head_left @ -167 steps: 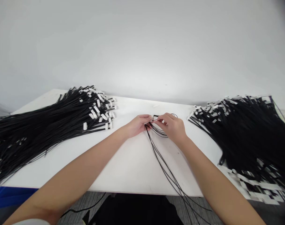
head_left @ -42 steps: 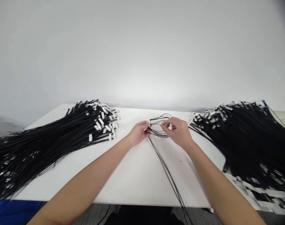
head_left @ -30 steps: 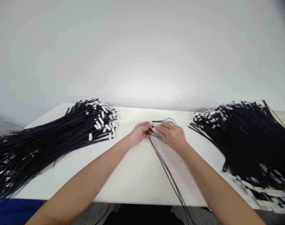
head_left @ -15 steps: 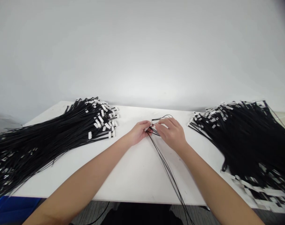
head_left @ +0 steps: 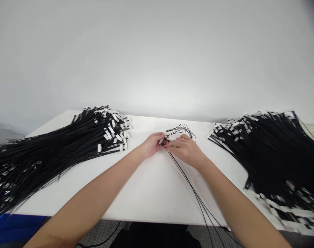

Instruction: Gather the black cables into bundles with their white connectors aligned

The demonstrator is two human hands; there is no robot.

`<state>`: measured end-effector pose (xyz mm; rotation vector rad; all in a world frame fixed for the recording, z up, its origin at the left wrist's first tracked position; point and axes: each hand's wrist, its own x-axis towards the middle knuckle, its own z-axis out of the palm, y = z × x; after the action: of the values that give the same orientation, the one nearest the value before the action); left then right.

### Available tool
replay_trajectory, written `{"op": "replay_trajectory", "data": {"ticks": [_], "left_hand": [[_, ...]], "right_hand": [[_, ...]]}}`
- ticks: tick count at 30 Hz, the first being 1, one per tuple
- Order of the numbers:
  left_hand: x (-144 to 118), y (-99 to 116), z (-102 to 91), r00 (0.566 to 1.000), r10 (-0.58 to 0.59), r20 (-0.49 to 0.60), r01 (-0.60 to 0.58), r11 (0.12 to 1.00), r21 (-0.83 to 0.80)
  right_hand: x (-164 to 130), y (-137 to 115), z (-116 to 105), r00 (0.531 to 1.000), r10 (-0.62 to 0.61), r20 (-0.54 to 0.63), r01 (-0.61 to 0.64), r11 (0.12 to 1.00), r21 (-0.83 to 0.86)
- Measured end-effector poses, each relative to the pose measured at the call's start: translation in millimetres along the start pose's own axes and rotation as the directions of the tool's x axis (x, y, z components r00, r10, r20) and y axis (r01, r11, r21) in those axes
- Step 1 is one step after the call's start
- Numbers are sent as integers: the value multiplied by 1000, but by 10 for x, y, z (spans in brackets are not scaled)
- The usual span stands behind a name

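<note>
My left hand and my right hand meet at the middle of the white table. Both pinch a small bunch of thin black cables near their white-tagged ends. The ends loop out behind my fingers at the cable loop. The rest of the bunch runs toward me and hangs over the table's front edge.
A large pile of black cables with white tags lies on the left of the table. A second large pile covers the right side. A plain white wall stands behind. Grey floor and a blue object show below the table's front edge.
My right hand has slid down and toward the left hand, lower on the table. The loop of cable ends now shows behind the fingers, and the hanging strands have swung slightly right.
</note>
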<state>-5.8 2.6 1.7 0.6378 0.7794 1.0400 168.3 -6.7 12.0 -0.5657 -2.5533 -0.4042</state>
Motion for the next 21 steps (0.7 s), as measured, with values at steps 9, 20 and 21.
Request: {"op": "replay_trajectory", "data": {"ticks": [9, 20, 21], "left_hand": [[-1, -3, -18, 1000, -8, -1, 8, 1000, 19], [11, -20, -23, 1000, 6, -8, -5, 999, 35], [14, -22, -27, 1000, 4, -5, -4, 999, 35]], "right_hand": [[29, -73, -121, 999, 9, 52, -17, 987, 158], [-11, -106, -70, 992, 103, 71, -118, 962, 247], [-8, -107, -71, 989, 126, 74, -142, 953, 266]]}}
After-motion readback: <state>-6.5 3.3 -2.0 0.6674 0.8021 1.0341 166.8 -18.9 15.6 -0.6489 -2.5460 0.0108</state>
